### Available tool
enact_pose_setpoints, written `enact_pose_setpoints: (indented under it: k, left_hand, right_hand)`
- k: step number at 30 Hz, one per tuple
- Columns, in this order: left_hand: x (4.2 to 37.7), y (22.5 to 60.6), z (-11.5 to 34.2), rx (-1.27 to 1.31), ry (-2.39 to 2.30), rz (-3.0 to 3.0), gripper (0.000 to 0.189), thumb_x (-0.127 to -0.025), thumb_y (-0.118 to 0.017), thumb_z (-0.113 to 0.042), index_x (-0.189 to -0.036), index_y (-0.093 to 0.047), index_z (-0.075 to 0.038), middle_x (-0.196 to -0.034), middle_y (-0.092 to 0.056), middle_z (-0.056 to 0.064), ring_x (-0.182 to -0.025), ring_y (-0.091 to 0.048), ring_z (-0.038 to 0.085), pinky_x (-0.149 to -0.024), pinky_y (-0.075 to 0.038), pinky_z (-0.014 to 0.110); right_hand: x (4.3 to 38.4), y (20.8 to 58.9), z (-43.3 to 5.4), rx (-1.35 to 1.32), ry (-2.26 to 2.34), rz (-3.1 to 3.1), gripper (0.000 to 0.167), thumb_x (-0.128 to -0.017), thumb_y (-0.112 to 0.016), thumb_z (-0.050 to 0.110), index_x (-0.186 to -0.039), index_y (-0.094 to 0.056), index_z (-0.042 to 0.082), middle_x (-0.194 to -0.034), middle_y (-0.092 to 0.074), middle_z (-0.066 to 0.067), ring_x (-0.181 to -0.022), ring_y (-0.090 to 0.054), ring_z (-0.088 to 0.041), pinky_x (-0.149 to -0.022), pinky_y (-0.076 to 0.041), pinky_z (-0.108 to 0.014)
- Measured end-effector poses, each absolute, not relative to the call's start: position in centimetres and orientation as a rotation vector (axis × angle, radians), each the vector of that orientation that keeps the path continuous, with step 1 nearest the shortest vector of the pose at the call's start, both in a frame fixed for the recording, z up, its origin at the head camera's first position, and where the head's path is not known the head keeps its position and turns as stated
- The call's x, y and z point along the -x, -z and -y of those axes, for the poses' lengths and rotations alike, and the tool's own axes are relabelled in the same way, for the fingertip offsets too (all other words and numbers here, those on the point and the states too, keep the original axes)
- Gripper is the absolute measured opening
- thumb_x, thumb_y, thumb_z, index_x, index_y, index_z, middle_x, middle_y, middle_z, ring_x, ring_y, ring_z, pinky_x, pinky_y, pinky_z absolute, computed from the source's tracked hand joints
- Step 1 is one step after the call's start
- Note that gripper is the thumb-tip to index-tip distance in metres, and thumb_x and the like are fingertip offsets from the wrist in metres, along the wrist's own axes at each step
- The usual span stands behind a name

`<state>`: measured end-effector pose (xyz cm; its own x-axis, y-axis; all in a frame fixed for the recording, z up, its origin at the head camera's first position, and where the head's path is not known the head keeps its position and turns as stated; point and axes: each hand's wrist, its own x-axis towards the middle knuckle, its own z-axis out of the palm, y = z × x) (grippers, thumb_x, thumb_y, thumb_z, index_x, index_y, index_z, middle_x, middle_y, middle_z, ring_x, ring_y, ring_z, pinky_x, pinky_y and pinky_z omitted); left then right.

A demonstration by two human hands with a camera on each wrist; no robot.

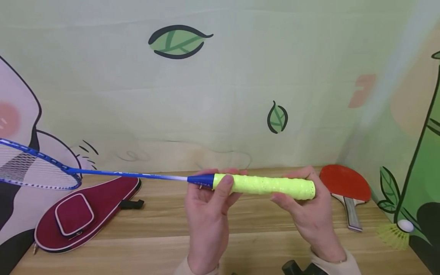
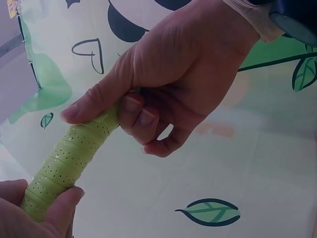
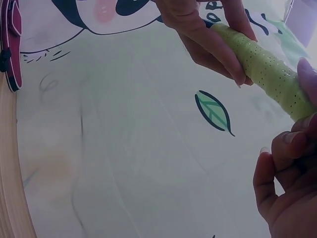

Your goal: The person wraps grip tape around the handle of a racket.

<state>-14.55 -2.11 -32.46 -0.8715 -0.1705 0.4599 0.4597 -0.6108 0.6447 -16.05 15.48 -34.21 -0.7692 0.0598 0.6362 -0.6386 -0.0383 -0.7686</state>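
Observation:
A blue badminton racket (image 1: 127, 174) with a perforated yellow-green grip (image 1: 264, 184) is held level above the table. My left hand (image 1: 207, 217) grips it where the blue cone meets the grip, thumb lying along the near side. Near the butt end, my right hand (image 1: 316, 214) pinches the grip between thumb and fingers. The racket's head runs partly out of the head view on the left. In the left wrist view, the left hand (image 2: 168, 69) curls round the upper grip. The right wrist view has the right hand (image 3: 297, 183) at the lower grip.
A maroon racket case (image 1: 106, 194) with a small zipped pocket lies on the wooden table (image 1: 154, 236) at left. To the right lie a red table tennis bat (image 1: 345, 183) and a yellow shuttlecock (image 1: 393, 235). Behind stands a leaf-printed cloth backdrop (image 1: 223, 84).

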Motion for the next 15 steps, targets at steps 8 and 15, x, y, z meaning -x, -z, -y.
enact_pose_setpoints:
  k: [8,15]
  left_hand:
    - [14.51,32.33,2.09,0.49,2.49,1.161,0.019,-0.094,-0.06,0.003,-0.108,-0.048,-0.001,-0.1,-0.07,0.016,-0.098,-0.068,0.036,-0.078,-0.059,0.04]
    - [14.42,32.2,2.1,0.477,2.537,1.145,0.019,-0.094,-0.059,0.002,-0.109,-0.047,-0.001,-0.099,-0.069,0.015,-0.098,-0.068,0.035,-0.08,-0.058,0.043]
  right_hand:
    - [16.09,34.36,-15.72,-0.679,-1.811,1.73,0.042,-0.064,-0.08,-0.019,-0.091,-0.05,-0.01,-0.082,-0.059,-0.006,-0.061,-0.053,-0.012,-0.048,-0.046,-0.019]
    - [16.12,34.51,-15.84,-0.743,-1.818,1.683,0.047,-0.059,-0.084,-0.018,-0.089,-0.049,-0.009,-0.086,-0.064,-0.007,-0.061,-0.057,-0.013,-0.048,-0.049,-0.02]
